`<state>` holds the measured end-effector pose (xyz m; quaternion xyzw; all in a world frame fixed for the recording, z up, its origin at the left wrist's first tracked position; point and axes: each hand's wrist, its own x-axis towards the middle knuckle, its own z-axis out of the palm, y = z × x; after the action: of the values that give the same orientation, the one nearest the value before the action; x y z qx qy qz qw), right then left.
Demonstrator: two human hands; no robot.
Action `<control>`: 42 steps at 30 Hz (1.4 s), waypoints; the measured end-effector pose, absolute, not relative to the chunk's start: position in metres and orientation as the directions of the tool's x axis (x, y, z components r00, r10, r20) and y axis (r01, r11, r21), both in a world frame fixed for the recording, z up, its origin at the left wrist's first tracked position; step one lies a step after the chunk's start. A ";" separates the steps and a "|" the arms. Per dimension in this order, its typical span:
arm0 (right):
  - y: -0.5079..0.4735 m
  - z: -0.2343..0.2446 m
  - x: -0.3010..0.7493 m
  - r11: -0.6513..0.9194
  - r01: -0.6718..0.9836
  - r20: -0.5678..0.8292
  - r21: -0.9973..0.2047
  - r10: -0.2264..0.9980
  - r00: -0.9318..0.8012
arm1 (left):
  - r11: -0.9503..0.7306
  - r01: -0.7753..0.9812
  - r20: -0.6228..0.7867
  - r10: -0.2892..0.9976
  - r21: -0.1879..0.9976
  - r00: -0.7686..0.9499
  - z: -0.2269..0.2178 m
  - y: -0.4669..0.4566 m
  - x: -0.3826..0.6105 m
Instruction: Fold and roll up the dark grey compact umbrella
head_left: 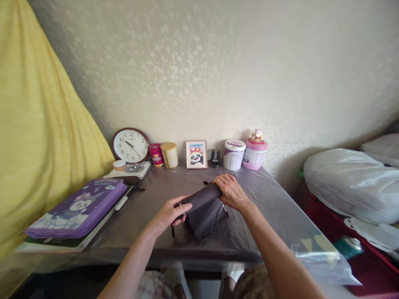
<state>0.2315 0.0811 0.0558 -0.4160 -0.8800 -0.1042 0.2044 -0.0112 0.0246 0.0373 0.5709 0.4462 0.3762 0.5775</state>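
Note:
A dark grey folding umbrella (204,211), its cloth bunched and partly wrapped, lies across the table's middle between my hands. My left hand (173,211) grips its left end, the thumb on top of the cloth and the fingers curled beneath. From that end a black strap (173,231) hangs down. Over the upper right end bends my right hand (230,190), its fingers wrapped round the cloth. Thin rib ends show along the right edge of the cloth. A small black tip (206,182) pokes out beside the right fingers. The shaft is hidden by the cloth.
Along the wall stand a clock (131,145), a red tin (156,155), a yellow tin (169,155), a panda picture frame (196,154) and two tubs (234,155). A purple case (77,207) lies at left. White bags (355,182) sit beyond the table's right edge.

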 end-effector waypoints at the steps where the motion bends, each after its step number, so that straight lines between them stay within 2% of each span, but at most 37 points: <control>1: 0.081 0.054 0.232 0.630 0.777 0.452 0.013 0.689 -0.567 | 0.073 0.034 -0.079 0.952 0.997 0.296 0.037 0.025 -0.010; 8: 0.059 0.059 0.239 0.664 0.747 0.514 0.034 0.630 -0.582 | 0.159 -0.101 -0.133 0.964 0.982 0.229 0.029 0.034 -0.002; 10: 0.050 0.058 0.240 0.712 0.701 0.442 0.023 0.622 -0.646 | 0.161 -0.115 -0.132 0.965 0.980 0.228 0.026 0.036 -0.001; 14: 0.036 0.043 0.238 0.799 0.601 0.211 0.029 0.582 -0.785 | 0.179 -0.177 -0.134 0.962 0.968 0.237 0.025 0.038 0.001; 19: 0.026 0.023 0.229 0.813 0.579 0.087 0.069 0.573 -0.815 | 0.175 -0.223 -0.121 0.964 0.959 0.236 0.030 0.038 0.004; 31: 0.025 0.005 0.217 0.735 0.636 0.215 0.237 0.599 -0.772 | 0.164 -0.278 -0.094 0.964 0.947 0.249 0.040 0.039 0.003; 35: 0.025 0.017 0.223 0.750 0.626 0.244 0.214 0.579 -0.778 | 0.163 -0.272 -0.098 0.967 0.948 0.236 0.039 0.039 -0.001; 38: 0.026 0.030 0.232 0.715 0.674 0.284 0.188 0.617 -0.734 | 0.169 -0.257 -0.111 0.968 0.952 0.224 0.036 0.039 -0.003; 42: 0.029 0.043 0.241 0.630 0.764 0.407 0.138 0.667 -0.624 | 0.176 -0.225 -0.127 0.968 0.958 0.216 0.031 0.040 -0.007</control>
<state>0.2408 0.0294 0.0431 -0.4027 -0.8884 -0.1505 0.1609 -0.0067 0.0398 0.0310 0.4428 0.4195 0.4645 0.6420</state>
